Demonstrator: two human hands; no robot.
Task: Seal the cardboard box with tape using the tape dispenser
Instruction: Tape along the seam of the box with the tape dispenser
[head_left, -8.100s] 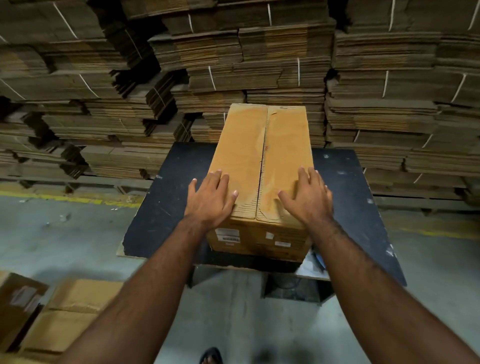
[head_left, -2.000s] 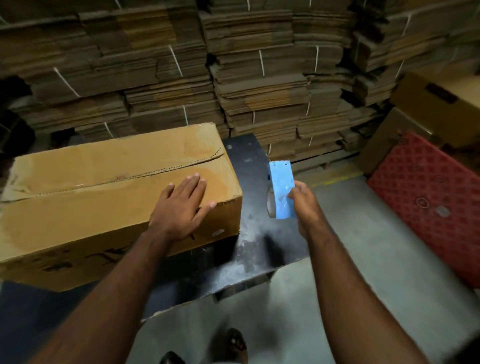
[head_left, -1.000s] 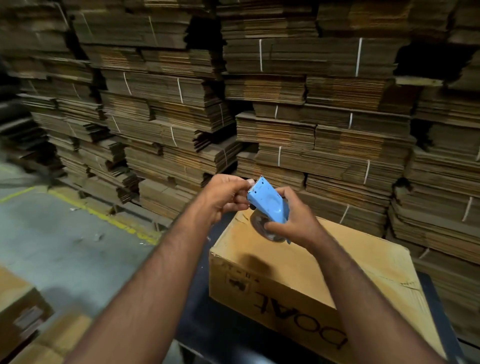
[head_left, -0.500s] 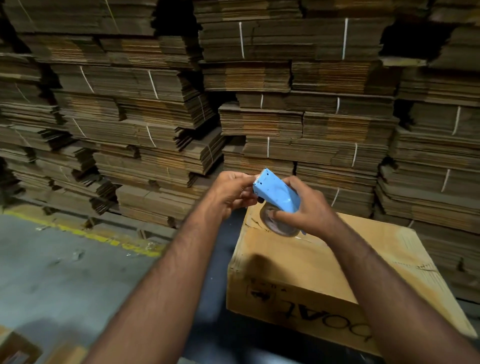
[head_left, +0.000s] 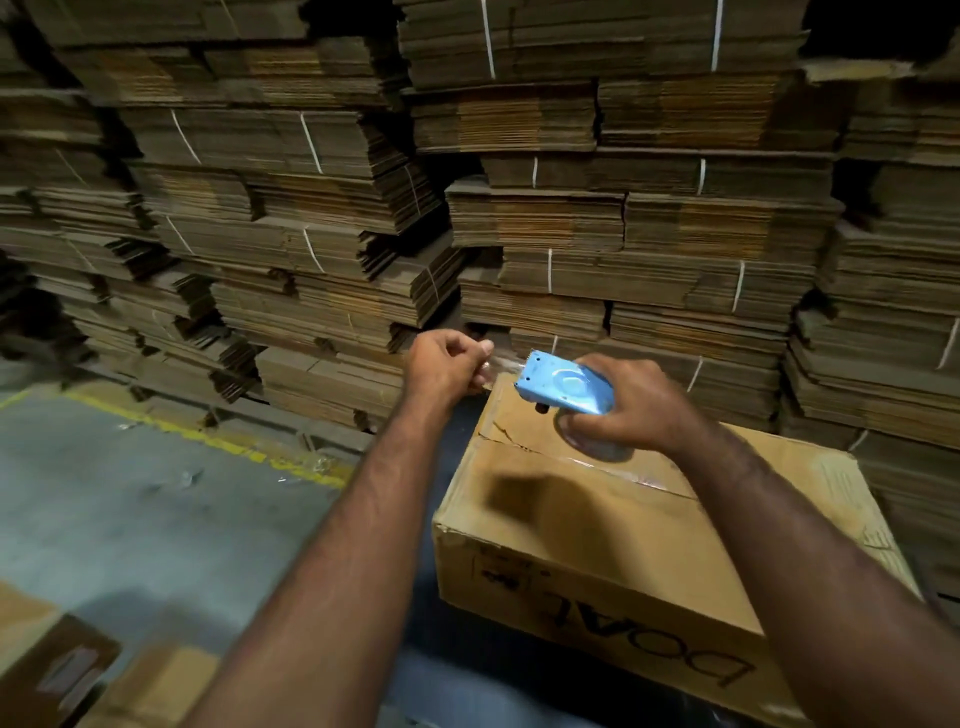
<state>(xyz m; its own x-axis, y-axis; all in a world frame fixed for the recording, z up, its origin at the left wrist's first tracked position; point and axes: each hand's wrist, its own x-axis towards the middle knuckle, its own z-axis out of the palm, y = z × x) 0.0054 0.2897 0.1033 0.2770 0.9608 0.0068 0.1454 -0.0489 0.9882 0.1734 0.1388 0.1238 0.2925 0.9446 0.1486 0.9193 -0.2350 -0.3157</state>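
Two hands over my cardboard box (head_left: 613, 525), which lies below on its dark table: right hand (head_left: 631, 410) grips the blue tape dispenser (head_left: 563, 384); left hand (head_left: 447, 366) pinches the clear tape end (head_left: 501, 364). I should anchor it over the near edge, centred on the seam.

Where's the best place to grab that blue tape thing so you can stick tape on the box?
Probably around its back end and the roll, coming from above, as the right hand grips the blue tape dispenser now. That leaves the front end facing the box edge and free, so the left hand can pinch the clear tape and pull it toward the cardboard box.
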